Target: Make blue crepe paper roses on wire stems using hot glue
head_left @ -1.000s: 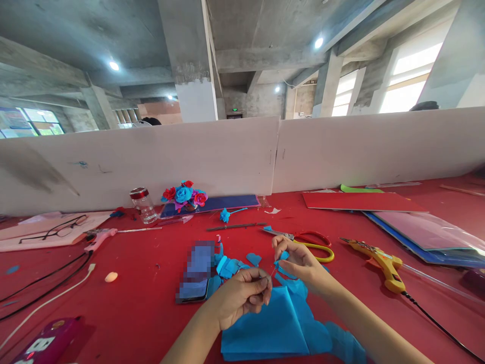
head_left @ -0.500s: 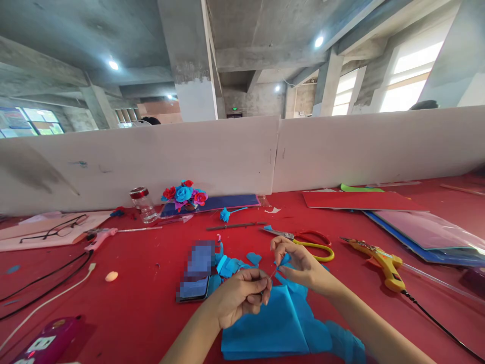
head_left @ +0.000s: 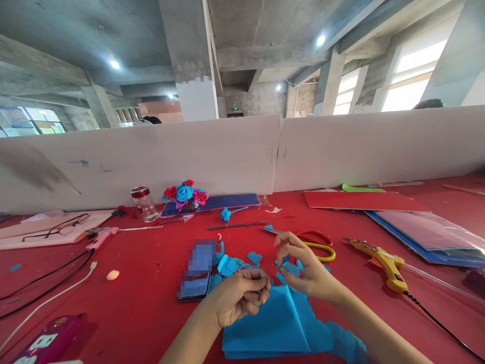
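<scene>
My left hand (head_left: 244,296) is closed in a pinch above a folded blue sheet (head_left: 267,328); what sits between its fingertips is too small to make out. My right hand (head_left: 303,265) hovers just to the right, thumb and curled fingers apart. No object shows clearly in it, though blue scraps lie behind its fingertips. A heart-shaped blue piece (head_left: 254,258) and several blue cut-outs (head_left: 229,265) lie beyond my hands. Scissors (head_left: 316,250) with red and yellow handles rest partly behind my right hand.
A phone (head_left: 195,273) lies left of the cut-outs. On the right is a yellow glue gun (head_left: 382,263) with its cord. Toward the back stand a bunch of artificial flowers (head_left: 185,194) and a glass bottle (head_left: 146,205). A purple power strip (head_left: 47,338) sits front left.
My right thumb and fingers have parted, and the thin strand seen between my hands no longer shows. My left hand has stayed pinched in nearly the same place.
</scene>
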`<state>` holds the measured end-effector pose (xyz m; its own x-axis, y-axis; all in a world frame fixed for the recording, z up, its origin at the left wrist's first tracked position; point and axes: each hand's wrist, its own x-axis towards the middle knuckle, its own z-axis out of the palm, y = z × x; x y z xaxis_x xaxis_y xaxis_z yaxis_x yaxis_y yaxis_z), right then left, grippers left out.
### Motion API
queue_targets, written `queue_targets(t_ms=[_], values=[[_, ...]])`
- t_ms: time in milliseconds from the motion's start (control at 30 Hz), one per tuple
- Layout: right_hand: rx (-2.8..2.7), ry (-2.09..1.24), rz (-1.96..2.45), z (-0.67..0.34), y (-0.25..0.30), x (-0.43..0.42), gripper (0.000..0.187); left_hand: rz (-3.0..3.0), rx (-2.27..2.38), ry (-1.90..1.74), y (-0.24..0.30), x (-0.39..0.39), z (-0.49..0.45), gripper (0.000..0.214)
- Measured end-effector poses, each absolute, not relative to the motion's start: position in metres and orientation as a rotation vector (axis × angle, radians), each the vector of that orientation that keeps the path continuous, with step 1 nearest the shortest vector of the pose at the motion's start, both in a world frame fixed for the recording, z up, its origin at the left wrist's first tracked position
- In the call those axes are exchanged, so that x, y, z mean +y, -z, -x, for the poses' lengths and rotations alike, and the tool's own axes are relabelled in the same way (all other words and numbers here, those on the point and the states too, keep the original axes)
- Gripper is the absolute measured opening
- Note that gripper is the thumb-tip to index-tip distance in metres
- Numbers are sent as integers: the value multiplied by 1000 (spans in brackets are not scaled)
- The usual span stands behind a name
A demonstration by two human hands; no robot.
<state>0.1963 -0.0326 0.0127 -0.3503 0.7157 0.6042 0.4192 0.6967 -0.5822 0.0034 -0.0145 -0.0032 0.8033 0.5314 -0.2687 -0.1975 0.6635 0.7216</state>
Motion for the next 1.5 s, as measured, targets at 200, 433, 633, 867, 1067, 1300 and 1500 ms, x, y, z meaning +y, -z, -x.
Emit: queue_targets(t_ms=[200, 433, 633, 867, 1067, 1300, 1500], values=[[-2046, -128, 882, -197, -5, -32, 17, -701, 444, -416, 4, -11, -1, 7], [-2046, 246, 842, -198, -3, -32, 16, -691, 454, -397, 5, -10, 1, 7], [-2074, 315, 776, -201, 0, -30, 18, -659, 388, -384, 5, -10, 2, 9], [-2187, 508, 697, -209, 4, -31, 18, -626, 329, -370, 7, -10, 2, 7], [-2239, 762, 550, -213, 1, -33, 22, -625, 314, -330, 6, -11, 1, 6], [-2155, 834, 493, -210, -1, -33, 18, -611, 289, -320, 7, -13, 1, 7], [-2089, 857, 434, -208, 0, -34, 16, -635, 300, -356, 2, -16, -1, 8]])
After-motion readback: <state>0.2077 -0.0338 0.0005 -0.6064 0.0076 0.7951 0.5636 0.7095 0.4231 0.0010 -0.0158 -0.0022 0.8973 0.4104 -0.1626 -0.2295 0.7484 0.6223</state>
